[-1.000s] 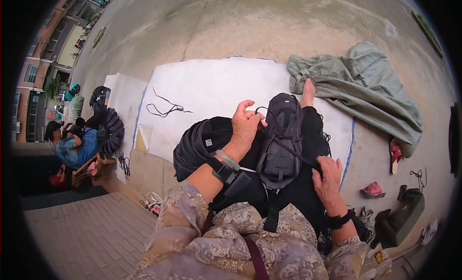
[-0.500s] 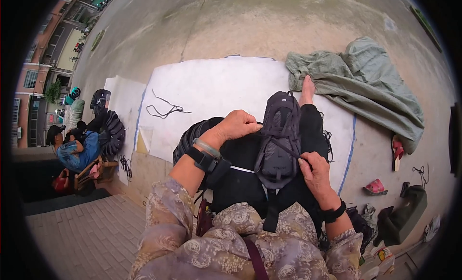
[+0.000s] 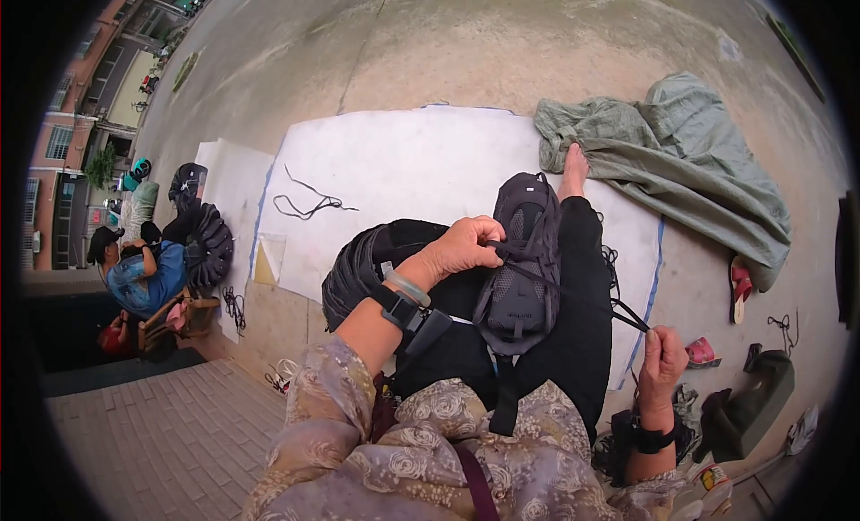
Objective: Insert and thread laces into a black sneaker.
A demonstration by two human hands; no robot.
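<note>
A small dark grey backpack with mesh on its face lies across my lap, its black strap hanging toward me. Thin dark cord crosses the front of it. My left hand is closed at the pack's left edge, pinching the cord there. Out to the right, past my leg, my right hand is closed on a black cord, which stretches back toward my knee. Beside my left leg sits a stack of black packs.
A white sheet with a loose black cord spreads ahead. Grey-green cloth is bunched at its right. Red slippers and a dark green object lie on the right. At left a person sits near more black packs.
My right hand has left the pack's side and moved right and toward me, drawing out black cord. My left hand has shifted slightly right, onto the pack's edge.
</note>
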